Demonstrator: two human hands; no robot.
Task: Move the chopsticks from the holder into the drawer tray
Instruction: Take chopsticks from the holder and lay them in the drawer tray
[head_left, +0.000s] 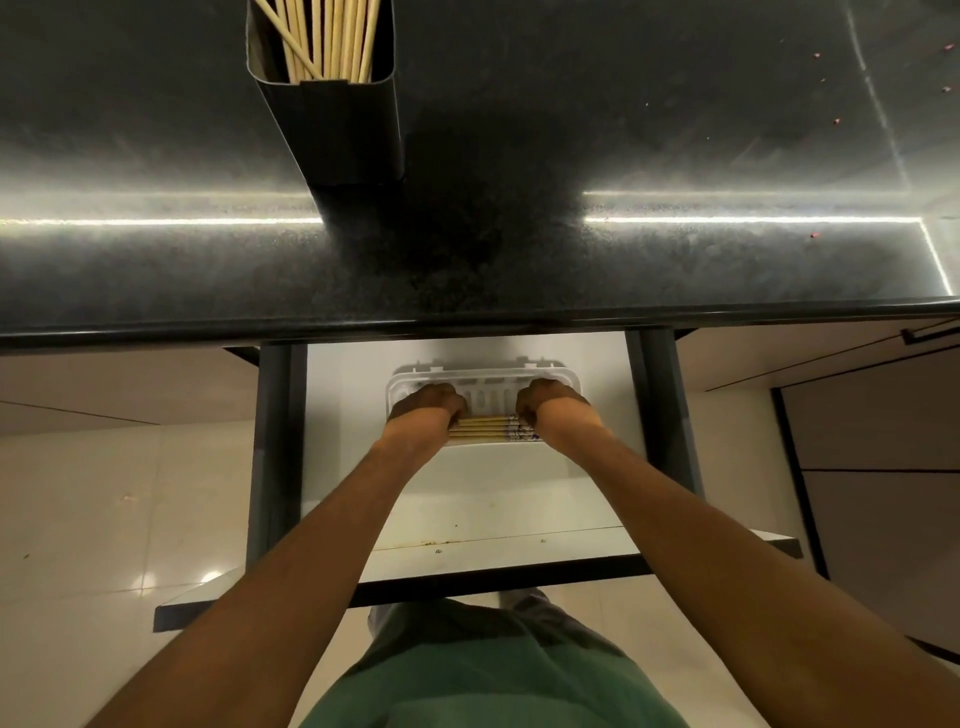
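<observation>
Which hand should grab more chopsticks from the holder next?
Probably the left hand: the holder stands on the counter to the left, nearer it than the right hand. Both hands grip chopsticks in the tray now.

A dark speckled tabletop (623, 156) fills the upper half of the frame. A dark rectangular holder (343, 130) stands on it, upper left of centre. Below the tabletop's front edge, an open white drawer (493, 499) at mid-frame carries a white tray (483, 373) near its back.
</observation>
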